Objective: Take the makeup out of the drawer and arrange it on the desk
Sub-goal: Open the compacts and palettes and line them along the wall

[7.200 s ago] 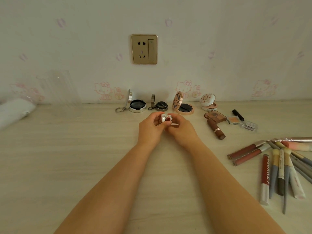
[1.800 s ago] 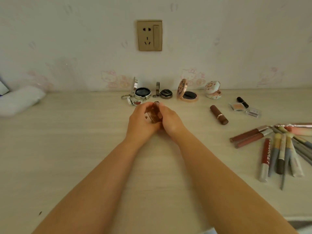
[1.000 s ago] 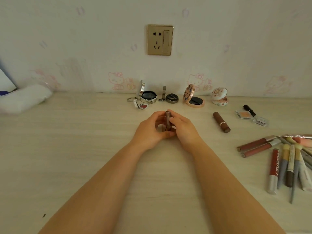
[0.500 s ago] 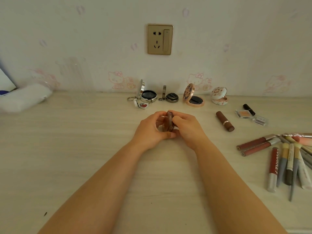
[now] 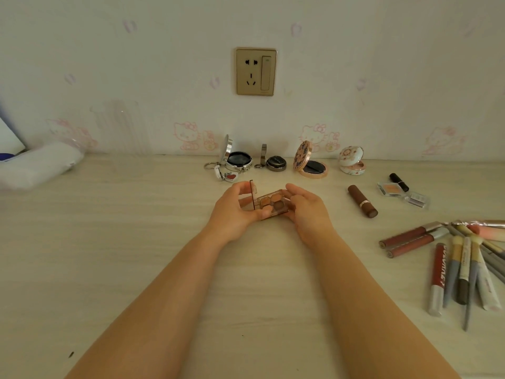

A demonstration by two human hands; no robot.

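Observation:
A small brown eyeshadow palette lies open between my hands above the desk. My left hand grips its raised clear lid, and my right hand holds the base with the brown pans showing. Open compacts stand in a row by the wall: a silver one, a small dark one, a rose-gold one and a white flowered one. A brown lipstick lies to the right.
A heart keyring charm lies in front of the silver compact. Small clear eyeshadow cases and a black tube sit at the right. Several lip glosses and pencils fan out at the far right. A white bundle lies far left.
The palette, held shut and on edge half a second ago, has been opened: my left hand swung the lid up and left while my right hand kept the base.

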